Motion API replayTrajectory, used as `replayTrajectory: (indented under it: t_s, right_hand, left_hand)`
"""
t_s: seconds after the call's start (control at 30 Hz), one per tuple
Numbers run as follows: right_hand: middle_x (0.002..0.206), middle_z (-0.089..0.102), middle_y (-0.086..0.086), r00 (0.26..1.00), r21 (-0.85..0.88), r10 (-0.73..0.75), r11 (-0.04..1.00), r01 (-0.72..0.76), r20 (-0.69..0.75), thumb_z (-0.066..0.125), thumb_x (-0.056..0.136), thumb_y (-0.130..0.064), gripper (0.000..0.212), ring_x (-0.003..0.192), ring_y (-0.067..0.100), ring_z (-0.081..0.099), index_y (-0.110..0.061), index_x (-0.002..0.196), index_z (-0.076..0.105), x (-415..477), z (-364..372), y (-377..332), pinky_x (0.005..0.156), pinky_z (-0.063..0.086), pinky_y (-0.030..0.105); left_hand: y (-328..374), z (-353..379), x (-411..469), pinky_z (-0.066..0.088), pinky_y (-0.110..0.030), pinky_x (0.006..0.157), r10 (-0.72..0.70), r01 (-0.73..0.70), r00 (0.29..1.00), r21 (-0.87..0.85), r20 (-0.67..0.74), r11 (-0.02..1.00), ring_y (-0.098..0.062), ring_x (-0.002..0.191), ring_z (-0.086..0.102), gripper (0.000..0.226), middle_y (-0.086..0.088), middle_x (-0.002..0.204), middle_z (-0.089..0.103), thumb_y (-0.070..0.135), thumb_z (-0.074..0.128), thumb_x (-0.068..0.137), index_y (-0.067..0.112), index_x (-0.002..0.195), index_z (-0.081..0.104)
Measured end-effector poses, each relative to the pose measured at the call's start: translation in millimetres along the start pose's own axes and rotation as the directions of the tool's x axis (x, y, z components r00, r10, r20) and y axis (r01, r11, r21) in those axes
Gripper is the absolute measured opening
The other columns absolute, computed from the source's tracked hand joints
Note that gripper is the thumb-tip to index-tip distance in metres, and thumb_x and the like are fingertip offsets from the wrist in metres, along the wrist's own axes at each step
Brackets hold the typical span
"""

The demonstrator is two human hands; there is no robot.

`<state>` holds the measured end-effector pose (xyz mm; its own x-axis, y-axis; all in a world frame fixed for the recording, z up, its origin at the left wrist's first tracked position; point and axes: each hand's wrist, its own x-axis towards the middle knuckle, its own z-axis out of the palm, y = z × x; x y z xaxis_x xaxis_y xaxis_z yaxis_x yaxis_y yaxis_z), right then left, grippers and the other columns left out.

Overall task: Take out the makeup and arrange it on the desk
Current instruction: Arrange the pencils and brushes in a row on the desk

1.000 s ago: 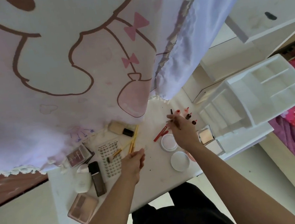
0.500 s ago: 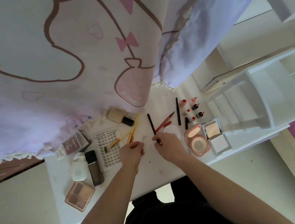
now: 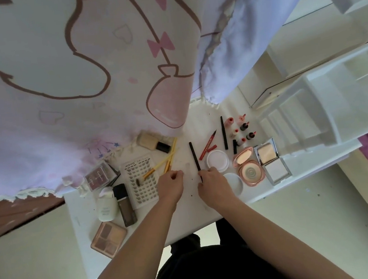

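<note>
Desk (image 3: 105, 258) smooth white; curtain (image 3: 56, 73) matt cloth; organizer (image 3: 326, 109) white plastic.

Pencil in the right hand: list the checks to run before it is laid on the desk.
1. Grip: the right hand pinches the near end of the pencil. Ok.
2. Landing spot: bare desk shows between the yellow brushes and the white jar. Ok.
3. Clearance: the pencil is apart from the red liner. Ok.
4. Left hand free to help: its fingers are curled, and anything inside them is hidden. Cannot tell.
5. Pencil capped: too small to see. Cannot tell.
</note>
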<state>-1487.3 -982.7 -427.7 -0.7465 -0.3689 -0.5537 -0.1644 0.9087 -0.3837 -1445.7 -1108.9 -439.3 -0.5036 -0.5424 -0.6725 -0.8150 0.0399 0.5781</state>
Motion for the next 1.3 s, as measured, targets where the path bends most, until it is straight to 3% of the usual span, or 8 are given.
replayTrajectory:
  t_s: [0.13, 0.27, 0.43, 0.57, 0.77, 0.87, 1.03, 1.3]
  right_hand:
    - [0.108, 0.054, 0.01, 1.0, -0.022, 0.022, 1.0, -0.022, -0.001, 0.049, 0.096, -0.016, 0.016, 0.095, 0.031, 0.062, -0.009, 0.108, 0.057, -3.2, -3.8, -4.9, 0.077, 0.047, 0.035]
    - [0.109, 0.057, 0.006, 1.0, -0.073, 0.006, 0.997, -0.008, -0.026, 0.049, 0.096, -0.021, 0.02, 0.097, 0.028, 0.063, -0.014, 0.113, 0.057, -4.3, -6.5, -9.2, 0.081, 0.053, 0.038]
    - [0.124, 0.056, 0.006, 0.988, -0.134, -0.152, 0.98, 0.149, -0.017, 0.046, 0.099, -0.015, 0.052, 0.102, 0.028, 0.064, -0.025, 0.149, 0.034, 9.7, -12.2, -32.2, 0.081, 0.054, 0.04]
    - [0.114, 0.054, 0.008, 0.947, -0.293, -0.32, 0.907, 0.302, -0.013, 0.044, 0.1, -0.012, 0.06, 0.091, 0.028, 0.062, -0.028, 0.153, 0.023, 33.6, -12.1, -57.2, 0.064, 0.046, 0.035]
    - [0.118, 0.055, 0.008, 0.896, -0.496, -0.442, 0.769, 0.403, 0.043, 0.055, 0.095, -0.008, 0.033, 0.098, 0.026, 0.062, -0.019, 0.127, 0.053, 60.8, -3.0, -72.0, 0.065, 0.046, 0.034]
    - [0.114, 0.055, 0.004, 0.904, -0.398, -0.426, 0.832, 0.386, -0.013, 0.056, 0.098, -0.015, 0.023, 0.096, 0.024, 0.063, -0.021, 0.12, 0.059, 61.5, -6.3, -68.5, 0.07, 0.051, 0.035]
    - [0.109, 0.056, 0.0, 0.961, 0.026, -0.208, 0.976, 0.216, -0.183, 0.056, 0.1, -0.035, 0.023, 0.09, 0.02, 0.063, -0.024, 0.117, 0.064, 36.9, -17.8, -38.3, 0.078, 0.055, 0.037]
    - [0.103, 0.061, 0.003, 0.964, 0.313, 0.144, 0.947, -0.069, -0.224, 0.063, 0.094, -0.039, 0.022, 0.085, 0.015, 0.062, -0.022, 0.107, 0.07, 4.4, -20.0, 31.7, 0.074, 0.045, 0.028]
  left_hand:
    - [-7.1, -28.6, -7.8, 0.041, -0.028, 0.062, 0.181, -0.167, 0.982, 0.183, -0.061, 0.969, -0.016, 0.08, 0.061, 0.024, 0.002, 0.086, 0.066, 0.032, 0.052, 0.099, 0.017, 0.09, 0.068]
    - [-25.0, -59.1, -10.0, 0.04, -0.028, 0.066, 0.312, -0.263, 0.944, 0.328, -0.106, 0.907, -0.016, 0.08, 0.059, 0.022, 0.004, 0.085, 0.061, 0.032, 0.051, 0.098, 0.025, 0.083, 0.065]
    - [-51.2, -90.1, -6.4, 0.051, -0.04, 0.088, 0.37, -0.281, 0.917, 0.416, -0.149, 0.865, -0.029, 0.105, 0.057, 0.025, -0.009, 0.113, 0.058, 0.028, 0.056, 0.097, 0.014, 0.112, 0.069]
    - [-67.1, -106.7, -5.7, 0.046, -0.041, 0.093, 0.356, -0.277, 0.927, 0.418, -0.122, 0.865, -0.033, 0.114, 0.053, 0.03, -0.013, 0.121, 0.055, 0.018, 0.061, 0.093, 0.01, 0.122, 0.064]
    - [-76.0, -111.7, -3.4, 0.048, -0.044, 0.091, 0.375, -0.306, 0.924, 0.451, -0.071, 0.838, -0.035, 0.112, 0.054, 0.034, -0.015, 0.123, 0.053, 0.013, 0.063, 0.089, 0.006, 0.122, 0.063]
    - [-72.7, -111.2, -0.8, 0.047, -0.044, 0.094, 0.363, -0.291, 0.929, 0.453, -0.079, 0.843, -0.034, 0.116, 0.052, 0.036, -0.014, 0.125, 0.053, 0.015, 0.063, 0.089, 0.007, 0.125, 0.062]
    - [-51.8, -98.1, 6.6, 0.046, -0.042, 0.096, 0.372, -0.291, 0.925, 0.491, -0.074, 0.821, -0.031, 0.12, 0.049, 0.037, -0.01, 0.129, 0.053, 0.025, 0.06, 0.092, 0.013, 0.127, 0.059]
    - [-0.7, -47.5, 28.0, 0.046, -0.039, 0.094, 0.38, -0.332, 0.925, 0.543, 0.026, 0.772, -0.025, 0.116, 0.052, 0.042, -0.002, 0.124, 0.061, 0.042, 0.059, 0.091, 0.019, 0.126, 0.058]
